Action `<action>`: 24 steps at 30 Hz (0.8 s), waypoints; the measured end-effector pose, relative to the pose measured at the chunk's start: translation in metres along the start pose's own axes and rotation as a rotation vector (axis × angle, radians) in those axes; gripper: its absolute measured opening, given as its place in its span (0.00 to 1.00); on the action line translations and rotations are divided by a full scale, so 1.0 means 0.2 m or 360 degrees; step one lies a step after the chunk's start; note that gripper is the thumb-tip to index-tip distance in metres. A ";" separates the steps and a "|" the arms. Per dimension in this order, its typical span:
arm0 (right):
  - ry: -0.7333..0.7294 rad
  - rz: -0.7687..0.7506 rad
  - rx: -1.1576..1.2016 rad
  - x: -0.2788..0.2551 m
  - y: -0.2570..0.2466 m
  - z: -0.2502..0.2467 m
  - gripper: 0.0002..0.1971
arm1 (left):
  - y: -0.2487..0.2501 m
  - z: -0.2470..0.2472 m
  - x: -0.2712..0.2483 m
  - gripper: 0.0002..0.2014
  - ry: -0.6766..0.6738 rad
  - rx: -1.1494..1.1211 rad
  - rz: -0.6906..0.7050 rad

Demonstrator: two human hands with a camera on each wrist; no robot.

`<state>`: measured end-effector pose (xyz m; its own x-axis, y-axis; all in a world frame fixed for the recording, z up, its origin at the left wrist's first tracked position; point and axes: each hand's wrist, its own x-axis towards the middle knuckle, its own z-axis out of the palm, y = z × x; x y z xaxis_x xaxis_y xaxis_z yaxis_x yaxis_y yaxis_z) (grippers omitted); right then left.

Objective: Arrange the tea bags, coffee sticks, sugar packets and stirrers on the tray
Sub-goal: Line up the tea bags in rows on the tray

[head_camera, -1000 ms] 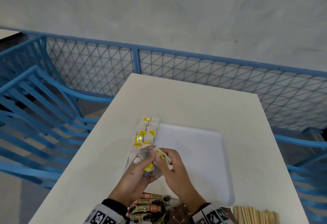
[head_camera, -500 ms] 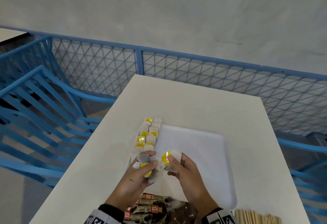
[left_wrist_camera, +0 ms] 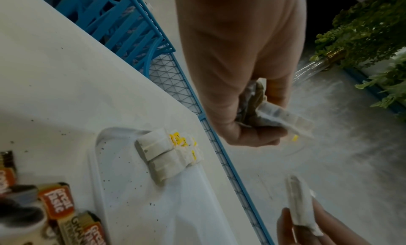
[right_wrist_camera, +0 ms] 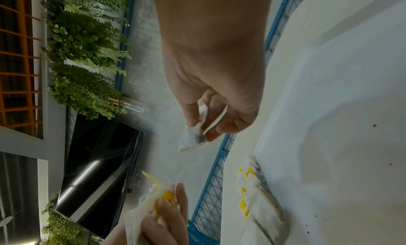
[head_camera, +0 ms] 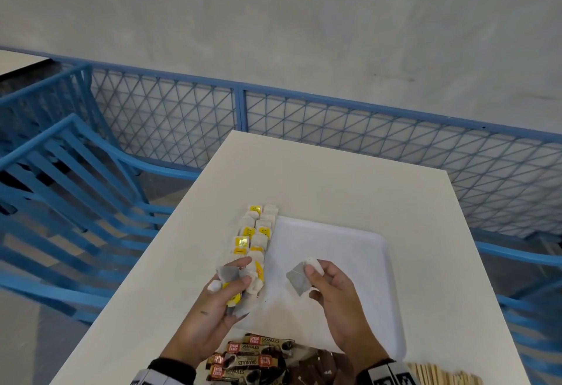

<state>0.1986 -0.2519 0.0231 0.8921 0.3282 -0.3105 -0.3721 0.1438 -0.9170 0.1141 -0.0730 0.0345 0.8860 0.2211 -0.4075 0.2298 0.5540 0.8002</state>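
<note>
Above the smooth white tray (head_camera: 359,250), the right hand (head_camera: 331,290) pinched one papery grey tea bag (head_camera: 299,278); the left hand (head_camera: 219,302) clutched a crumpled bunch (head_camera: 240,281). Glossy coffee sticks (head_camera: 252,357) and wooden stirrers (head_camera: 441,375) were cut off below.

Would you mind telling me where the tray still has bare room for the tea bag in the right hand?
The tray is bare across its middle and right side, from the tea bag rows along its left edge over to the right rim. It is crowded at the left edge and near the coffee sticks by the near rim. The right hand pinches a single tea bag over the bare middle.
</note>
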 end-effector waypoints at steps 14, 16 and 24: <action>0.0283 -0.0104 -0.0769 0.06 -0.04 -0.28 0.04 | 0.09 -0.18 -0.02 0.13 0.0257 -0.0058 0.0150; 0.0042 -0.0008 -0.0916 0.05 -0.05 -0.26 0.03 | 0.10 -0.20 -0.02 0.13 0.0285 -0.0049 0.0159; -0.0186 -0.0013 -0.1298 0.16 -0.01 -0.08 0.03 | 0.10 -0.24 -0.04 0.11 0.0378 -0.0010 0.0145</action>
<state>0.2314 -0.2559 0.0103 0.8447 0.4317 -0.3163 -0.0223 -0.5621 -0.8268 0.0919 -0.0253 0.0318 0.7834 0.4521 -0.4265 0.1503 0.5280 0.8358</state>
